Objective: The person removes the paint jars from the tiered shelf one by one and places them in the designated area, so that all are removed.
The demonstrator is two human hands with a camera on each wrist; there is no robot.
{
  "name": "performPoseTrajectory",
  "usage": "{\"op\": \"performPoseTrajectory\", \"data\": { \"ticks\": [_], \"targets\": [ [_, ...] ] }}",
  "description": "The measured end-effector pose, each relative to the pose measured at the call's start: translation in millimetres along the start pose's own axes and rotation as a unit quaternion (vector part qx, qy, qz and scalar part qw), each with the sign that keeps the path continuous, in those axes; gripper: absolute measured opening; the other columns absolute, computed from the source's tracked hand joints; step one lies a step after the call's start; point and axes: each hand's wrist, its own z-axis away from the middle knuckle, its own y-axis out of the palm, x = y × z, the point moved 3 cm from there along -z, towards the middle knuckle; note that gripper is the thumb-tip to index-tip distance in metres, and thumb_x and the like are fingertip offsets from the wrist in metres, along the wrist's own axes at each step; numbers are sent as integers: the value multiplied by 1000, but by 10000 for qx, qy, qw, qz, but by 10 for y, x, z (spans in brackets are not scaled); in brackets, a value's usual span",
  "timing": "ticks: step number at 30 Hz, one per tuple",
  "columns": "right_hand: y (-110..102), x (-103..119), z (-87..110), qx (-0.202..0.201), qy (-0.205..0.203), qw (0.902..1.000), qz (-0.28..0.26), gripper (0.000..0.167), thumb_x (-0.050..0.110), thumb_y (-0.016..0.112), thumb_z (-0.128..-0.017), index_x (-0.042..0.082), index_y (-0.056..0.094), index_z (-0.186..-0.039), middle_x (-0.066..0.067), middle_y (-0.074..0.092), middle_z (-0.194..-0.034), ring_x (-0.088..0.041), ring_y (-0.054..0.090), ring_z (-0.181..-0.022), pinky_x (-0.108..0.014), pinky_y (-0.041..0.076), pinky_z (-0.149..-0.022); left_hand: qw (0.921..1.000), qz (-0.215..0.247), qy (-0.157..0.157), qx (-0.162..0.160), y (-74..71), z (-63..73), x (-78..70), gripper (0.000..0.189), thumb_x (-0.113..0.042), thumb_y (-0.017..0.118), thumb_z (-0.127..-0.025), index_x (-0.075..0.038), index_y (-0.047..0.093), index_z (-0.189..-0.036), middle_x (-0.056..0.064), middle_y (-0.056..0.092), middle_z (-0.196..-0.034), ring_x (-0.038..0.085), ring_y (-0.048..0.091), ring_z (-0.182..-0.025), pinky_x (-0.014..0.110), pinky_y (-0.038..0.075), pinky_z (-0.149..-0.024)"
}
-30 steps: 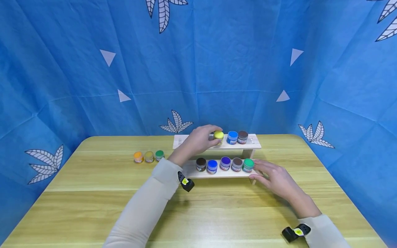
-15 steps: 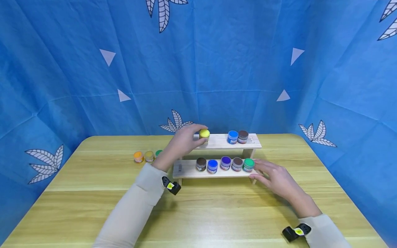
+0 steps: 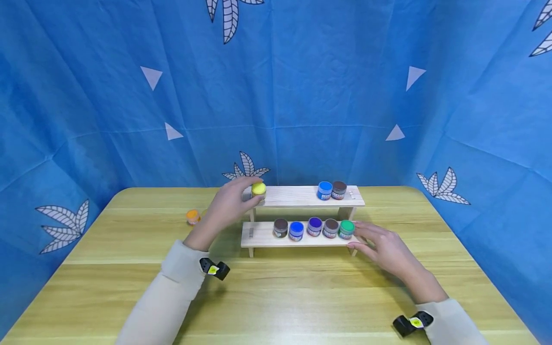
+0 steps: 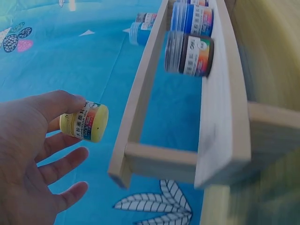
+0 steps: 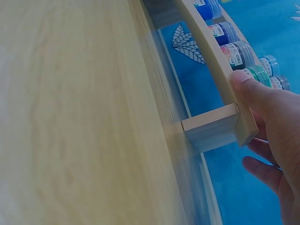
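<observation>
My left hand (image 3: pixel 227 202) pinches a yellow paint jar (image 3: pixel 258 189) between thumb and fingers at the left end of the rack's upper tier. In the left wrist view the yellow-lidded jar (image 4: pixel 96 123) is tilted on its side beside the wooden frame, the other fingers spread loosely. My right hand (image 3: pixel 384 245) holds the right end of the two-tier wooden rack (image 3: pixel 262 235), its thumb on the lower board's front edge next to a green jar (image 3: pixel 347 229). In the right wrist view its fingers (image 5: pixel 265 172) reach behind the board's end.
A light blue jar (image 3: pixel 325 190) and a brown jar (image 3: pixel 339 190) stand on the upper tier's right side. Along the lower tier are a dark brown jar (image 3: pixel 280 228) and blue, purple and brown ones. An orange jar (image 3: pixel 192 217) stands on the table, left of the rack.
My left hand has carried the yellow jar leftward along the upper tier, from near the light blue jar to the left end. Its forearm now covers jars on the table. My right hand stays put.
</observation>
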Motion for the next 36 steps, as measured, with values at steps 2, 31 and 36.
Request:
{"op": "performPoseTrajectory", "data": {
  "ticks": [2, 31, 36],
  "targets": [
    [-3, 1, -2, -11, -17, 10000, -6, 43, 35, 77, -84, 5, 72, -115, -15, 66, -122, -37, 64, -109, -54, 51, -88, 10000, -11, -30, -69, -37, 50, 48, 46, -30, 69, -93, -12, 59, -134, 10, 57, -136, 32, 49, -128, 50, 39, -106],
    [-15, 10, -2, 20, 60, 10000, -33, 44, 33, 78, -83, 6, 71, -117, -14, 66, -123, -37, 63, -109, -55, 51, -89, 9958, -199, -786, -436, -363, 605, 941, 45, -26, 66, -95, -5, 57, -134, 21, 56, -134, 42, 50, -124, 60, 40, -100],
    [-12, 17, -4, 60, 103, 9999, -4, 44, 35, 77, -84, 6, 71, -117, -15, 66, -123, -37, 63, -110, -55, 51, -89, 9949, -163, -857, -500, -368, 655, 1083, 49, -21, 68, -94, -2, 55, -136, 23, 55, -134, 43, 50, -123, 60, 40, -100]
  ]
}}
